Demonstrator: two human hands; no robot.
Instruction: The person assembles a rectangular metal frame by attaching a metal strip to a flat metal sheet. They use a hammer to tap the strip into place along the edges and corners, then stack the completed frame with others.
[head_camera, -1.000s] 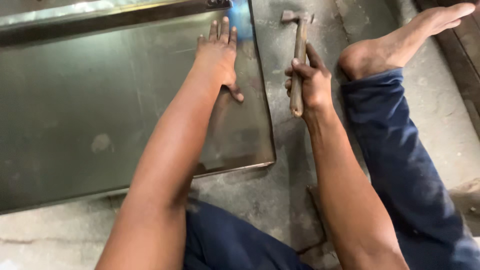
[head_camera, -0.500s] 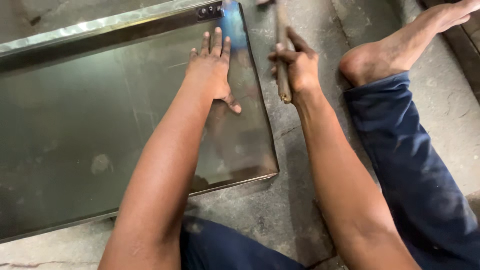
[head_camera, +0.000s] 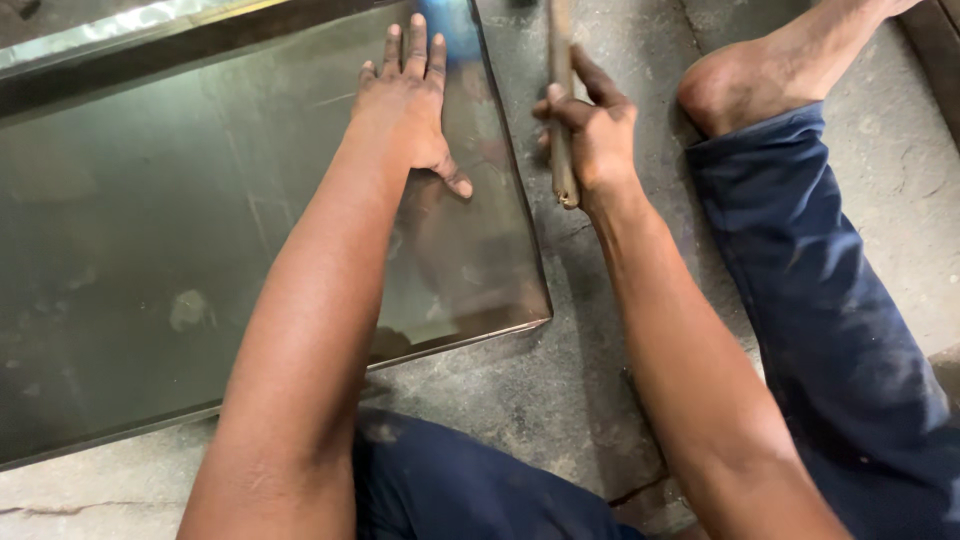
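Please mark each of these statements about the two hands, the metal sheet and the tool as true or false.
1. The left hand lies flat on the metal sheet. True.
2. The right hand is empty. False: it grips a wooden handle.
3. The head of the tool shows clearly. False: it is cut off by the top edge of the picture.
4. The person's foot is bare. True.
5. The sheet rests on a wooden table. False: it lies on a concrete floor.
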